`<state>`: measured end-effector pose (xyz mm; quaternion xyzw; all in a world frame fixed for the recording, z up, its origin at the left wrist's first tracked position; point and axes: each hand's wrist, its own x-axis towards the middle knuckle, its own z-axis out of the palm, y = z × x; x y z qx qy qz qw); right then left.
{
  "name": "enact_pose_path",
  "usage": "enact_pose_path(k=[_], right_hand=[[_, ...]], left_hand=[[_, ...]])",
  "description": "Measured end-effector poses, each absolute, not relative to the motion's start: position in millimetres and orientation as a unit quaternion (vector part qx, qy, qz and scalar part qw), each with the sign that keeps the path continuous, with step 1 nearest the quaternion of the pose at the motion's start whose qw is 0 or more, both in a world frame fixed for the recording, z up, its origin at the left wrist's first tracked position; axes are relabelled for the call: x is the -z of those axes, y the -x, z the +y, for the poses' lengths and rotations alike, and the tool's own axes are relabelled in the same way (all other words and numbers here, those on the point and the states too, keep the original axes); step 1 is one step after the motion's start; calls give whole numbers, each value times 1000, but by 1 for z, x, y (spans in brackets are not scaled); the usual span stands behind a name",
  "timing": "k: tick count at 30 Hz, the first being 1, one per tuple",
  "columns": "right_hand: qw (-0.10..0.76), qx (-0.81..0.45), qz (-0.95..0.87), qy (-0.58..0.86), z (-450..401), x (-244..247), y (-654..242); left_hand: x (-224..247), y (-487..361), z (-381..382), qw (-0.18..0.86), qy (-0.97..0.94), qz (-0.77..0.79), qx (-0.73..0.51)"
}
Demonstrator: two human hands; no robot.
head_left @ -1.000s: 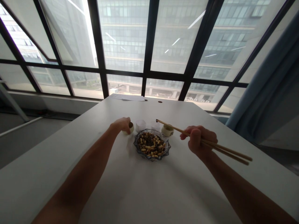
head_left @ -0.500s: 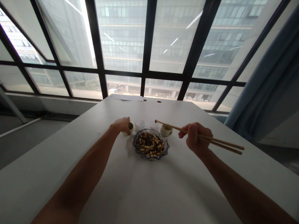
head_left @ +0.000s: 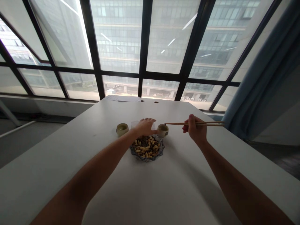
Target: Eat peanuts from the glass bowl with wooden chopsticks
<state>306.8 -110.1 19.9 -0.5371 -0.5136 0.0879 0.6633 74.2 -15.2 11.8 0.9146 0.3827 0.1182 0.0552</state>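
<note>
My right hand (head_left: 197, 128) grips a pair of wooden chopsticks (head_left: 214, 123), their tips pointing left over the rim of a small cream cup (head_left: 163, 133). A tiny dark piece shows at the tips, too small to name. My left hand (head_left: 146, 127) stretches out with fingers apart, its thumb close beside that cup; whether it touches cannot be made out. Below the left hand sits a scalloped glass dish (head_left: 161, 153) of peanuts (head_left: 145, 148) mixed with dark seeds. A second small cup (head_left: 122, 128) stands left of the hand, released.
Behind my left hand a clear plastic container (head_left: 134, 124) shows in part. White paper (head_left: 122, 98) lies at the table's far edge, near round holes (head_left: 156, 102) in the white tabletop (head_left: 131, 193). Windows stand beyond, with a blue curtain (head_left: 255, 93) at right.
My left hand has let go of the left cup and moved right, to the right cup. The chopstick tips have shifted right and down to that cup's rim. The view has turned slightly.
</note>
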Motion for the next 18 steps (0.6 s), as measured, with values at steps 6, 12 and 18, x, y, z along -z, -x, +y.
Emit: enact_pose_path(k=[6, 12, 18], right_hand=[[614, -64, -568, 545, -114, -23, -313], [601, -57, -588, 538, -119, -29, -316], [572, -75, -616, 536, -119, -27, -317]], left_hand=[[1, -144, 14, 54, -931, 360, -38], [-3, -154, 17, 21, -942, 333, -27], [1, -147, 6, -6, -954, 293, -66]])
